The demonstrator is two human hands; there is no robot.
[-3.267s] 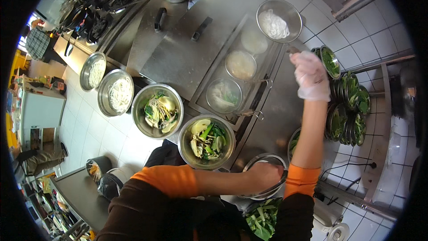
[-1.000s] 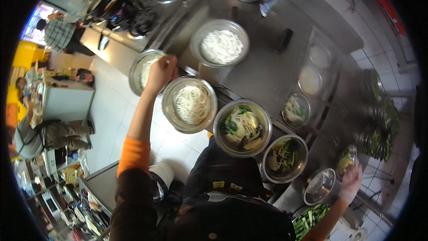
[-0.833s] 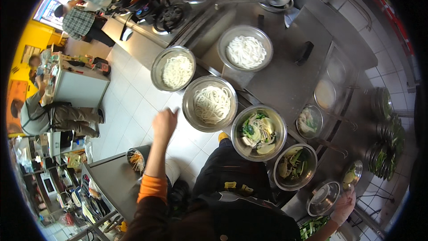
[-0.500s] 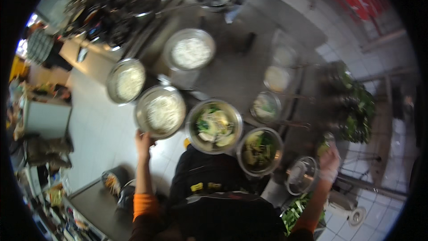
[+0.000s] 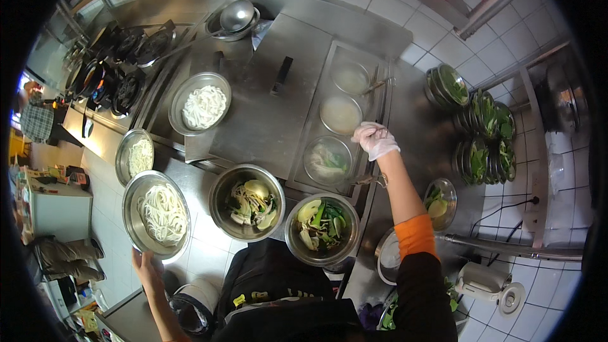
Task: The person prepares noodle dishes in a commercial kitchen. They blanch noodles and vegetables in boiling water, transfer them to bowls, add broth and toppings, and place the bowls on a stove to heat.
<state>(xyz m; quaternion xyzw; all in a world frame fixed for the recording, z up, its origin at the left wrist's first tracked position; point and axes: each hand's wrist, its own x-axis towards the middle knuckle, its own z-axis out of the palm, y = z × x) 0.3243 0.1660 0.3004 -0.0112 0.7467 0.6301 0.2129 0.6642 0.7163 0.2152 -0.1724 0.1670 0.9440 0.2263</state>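
Your right hand (image 5: 376, 140) has swung from the dish (image 5: 451, 197) to the middle strainer (image 5: 321, 111); I can't tell whether its grip has closed. Your left hand (image 5: 149, 271) clamps the nearest noodle bowl (image 5: 134, 212) by its rim, lower left: keep it level.

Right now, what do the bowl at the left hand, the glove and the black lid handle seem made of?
Bowl: metal, likely stainless steel; smooth, silvery, reflective. Glove: apparently thin plastic; translucent and wrinkled. Black handle: dull, dark surface; perhaps plastic or coated metal, unclear which.
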